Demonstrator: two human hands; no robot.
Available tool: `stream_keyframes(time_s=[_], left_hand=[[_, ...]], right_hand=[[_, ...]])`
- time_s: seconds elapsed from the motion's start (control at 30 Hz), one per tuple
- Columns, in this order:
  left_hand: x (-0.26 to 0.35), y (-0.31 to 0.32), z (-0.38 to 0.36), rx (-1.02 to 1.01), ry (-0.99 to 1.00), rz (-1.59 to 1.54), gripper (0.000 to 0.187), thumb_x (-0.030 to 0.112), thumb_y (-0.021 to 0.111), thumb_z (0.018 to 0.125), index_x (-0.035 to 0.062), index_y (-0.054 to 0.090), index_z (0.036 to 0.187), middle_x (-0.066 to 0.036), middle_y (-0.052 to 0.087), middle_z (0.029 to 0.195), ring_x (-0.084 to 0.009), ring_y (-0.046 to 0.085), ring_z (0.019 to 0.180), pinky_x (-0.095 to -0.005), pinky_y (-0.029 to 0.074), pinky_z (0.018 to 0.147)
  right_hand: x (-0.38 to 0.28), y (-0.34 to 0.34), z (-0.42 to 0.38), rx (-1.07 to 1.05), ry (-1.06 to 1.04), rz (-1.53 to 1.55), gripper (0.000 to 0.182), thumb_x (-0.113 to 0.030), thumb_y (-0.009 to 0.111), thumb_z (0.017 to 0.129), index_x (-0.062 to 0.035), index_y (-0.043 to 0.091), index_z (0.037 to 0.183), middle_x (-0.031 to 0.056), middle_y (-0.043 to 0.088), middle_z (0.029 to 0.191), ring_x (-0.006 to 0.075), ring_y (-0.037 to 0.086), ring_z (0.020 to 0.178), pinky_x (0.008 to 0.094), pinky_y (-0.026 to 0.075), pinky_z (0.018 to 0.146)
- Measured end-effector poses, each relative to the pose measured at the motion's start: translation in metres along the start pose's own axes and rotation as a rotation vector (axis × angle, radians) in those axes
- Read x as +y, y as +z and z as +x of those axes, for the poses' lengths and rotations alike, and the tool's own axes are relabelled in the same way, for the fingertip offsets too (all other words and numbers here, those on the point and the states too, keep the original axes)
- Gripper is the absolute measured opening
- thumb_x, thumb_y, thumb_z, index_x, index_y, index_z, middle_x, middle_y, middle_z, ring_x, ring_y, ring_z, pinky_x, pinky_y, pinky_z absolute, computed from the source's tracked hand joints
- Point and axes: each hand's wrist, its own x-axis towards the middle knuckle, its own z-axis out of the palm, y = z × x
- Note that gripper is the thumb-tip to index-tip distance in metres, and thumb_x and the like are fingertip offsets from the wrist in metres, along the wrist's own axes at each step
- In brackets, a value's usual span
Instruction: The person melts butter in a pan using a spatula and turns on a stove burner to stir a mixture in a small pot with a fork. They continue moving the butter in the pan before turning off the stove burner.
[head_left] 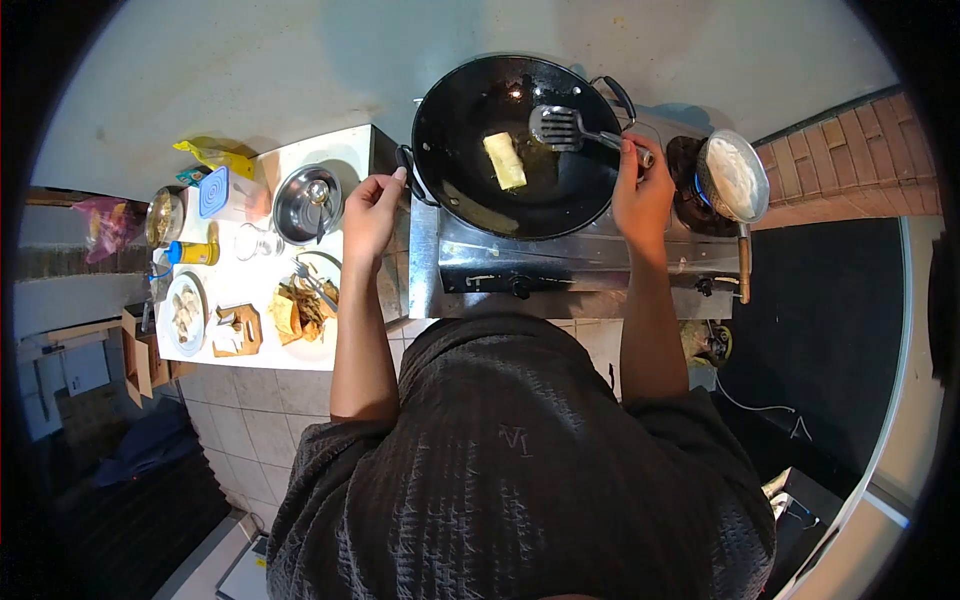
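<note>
A large black wok sits on the steel stove, with a pale yellow rectangular piece of food lying inside it. My right hand is closed round the handle of a metal slotted spatula, whose head is over the wok, to the right of the food. At the wok's left handle, my left hand has its thumb and fingers pinched together close to the handle's end; whether anything is between them is too small to tell.
Right of the wok, a pan of white contents stands on a lit burner, its wooden handle pointing toward me. The left table bears a steel bowl, a plate of filling, a yellow jar and a white-blue container.
</note>
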Motion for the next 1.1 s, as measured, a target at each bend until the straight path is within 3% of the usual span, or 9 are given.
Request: stream_keyframes(time_s=[0.1, 0.2, 0.4, 0.5, 0.63, 0.73, 0.8, 0.9, 1.1], left_hand=[[0.003, 0.000, -0.002, 0.005, -0.001, 0.001, 0.028, 0.028, 0.061, 0.086, 0.0015, 0.060, 0.077, 0.004, 0.052, 0.067, -0.0047, 0.041, 0.064, -0.0197, 0.034, 0.059], [0.003, 0.001, -0.002, 0.002, -0.004, 0.002, 0.028, 0.028, 0.061, 0.086, 0.0014, 0.060, 0.077, 0.004, 0.052, 0.067, -0.0046, 0.042, 0.064, -0.0196, 0.034, 0.059], [-0.001, 0.001, 0.001, 0.002, 0.024, 0.008, 0.028, 0.028, 0.061, 0.086, 0.0011, 0.060, 0.077, 0.003, 0.053, 0.067, -0.0047, 0.042, 0.063, -0.0193, 0.034, 0.058], [0.002, 0.002, 0.000, 0.004, 0.011, 0.011, 0.028, 0.027, 0.061, 0.086, 0.0011, 0.060, 0.077, 0.003, 0.053, 0.067, -0.0046, 0.042, 0.063, -0.0194, 0.035, 0.058], [0.000, 0.002, 0.001, 0.010, 0.031, -0.010, 0.027, 0.026, 0.061, 0.086, 0.0010, 0.059, 0.076, 0.003, 0.053, 0.067, -0.0043, 0.042, 0.063, -0.0193, 0.035, 0.058], [0.000, 0.002, 0.001, 0.003, 0.032, -0.011, 0.027, 0.026, 0.061, 0.086, 0.0010, 0.059, 0.077, 0.003, 0.052, 0.067, -0.0042, 0.042, 0.063, -0.0192, 0.034, 0.058], [0.000, 0.003, 0.002, 0.000, 0.037, -0.013, 0.027, 0.026, 0.061, 0.086, 0.0010, 0.059, 0.077, 0.004, 0.052, 0.067, -0.0042, 0.042, 0.063, -0.0191, 0.034, 0.058], [0.001, 0.003, 0.002, -0.005, 0.033, -0.012, 0.027, 0.026, 0.061, 0.086, 0.0013, 0.059, 0.077, 0.004, 0.052, 0.067, -0.0043, 0.042, 0.062, -0.0192, 0.034, 0.057], [-0.005, 0.002, 0.009, -0.022, 0.061, -0.034, 0.028, 0.028, 0.061, 0.086, 0.0022, 0.057, 0.074, 0.005, 0.049, 0.065, -0.0043, 0.039, 0.060, -0.0194, 0.032, 0.055]], right_hand=[[0.010, 0.005, -0.001, 0.055, 0.038, 0.225, 0.020, -0.021, 0.056, 0.089, -0.0020, 0.061, 0.096, 0.0061, 0.062, 0.075, 0.0086, 0.055, 0.063, 0.0213, 0.043, 0.056], [-0.004, -0.001, -0.004, 0.040, -0.011, 0.014, 0.021, -0.021, 0.056, 0.089, -0.0019, 0.061, 0.096, 0.0050, 0.061, 0.074, 0.0082, 0.054, 0.062, 0.0211, 0.043, 0.055], [0.013, 0.005, -0.003, 0.046, 0.097, 0.207, 0.022, -0.021, 0.056, 0.089, -0.0015, 0.060, 0.096, 0.0038, 0.061, 0.071, 0.0075, 0.053, 0.061, 0.0205, 0.042, 0.054], [-0.001, 0.002, -0.003, 0.021, 0.047, 0.058, 0.023, -0.022, 0.055, 0.090, -0.0010, 0.060, 0.096, 0.0033, 0.060, 0.071, 0.0061, 0.050, 0.061, 0.0200, 0.040, 0.055], [0.018, 0.006, -0.002, 0.048, 0.120, 0.187, 0.023, -0.023, 0.055, 0.090, -0.0006, 0.059, 0.096, 0.0027, 0.059, 0.070, 0.0052, 0.048, 0.061, 0.0196, 0.039, 0.054], [0.017, 0.007, -0.004, 0.114, 0.039, 0.205, 0.023, -0.022, 0.055, 0.090, -0.0004, 0.059, 0.097, 0.0027, 0.059, 0.070, 0.0051, 0.048, 0.060, 0.0197, 0.039, 0.054], [0.011, 0.004, -0.004, 0.054, 0.037, 0.100, 0.022, -0.021, 0.055, 0.090, -0.0008, 0.059, 0.096, 0.0029, 0.059, 0.071, 0.0053, 0.049, 0.061, 0.0194, 0.039, 0.054], [0.011, 0.001, -0.004, 0.058, 0.138, 0.181, 0.020, -0.020, 0.055, 0.090, -0.0015, 0.060, 0.096, 0.0028, 0.059, 0.072, 0.0053, 0.049, 0.062, 0.0196, 0.039, 0.053], [0.006, -0.001, -0.005, 0.004, 0.077, 0.172, 0.019, -0.018, 0.056, 0.089, -0.0022, 0.060, 0.097, 0.0026, 0.060, 0.073, 0.0058, 0.052, 0.064, 0.0204, 0.042, 0.055]])
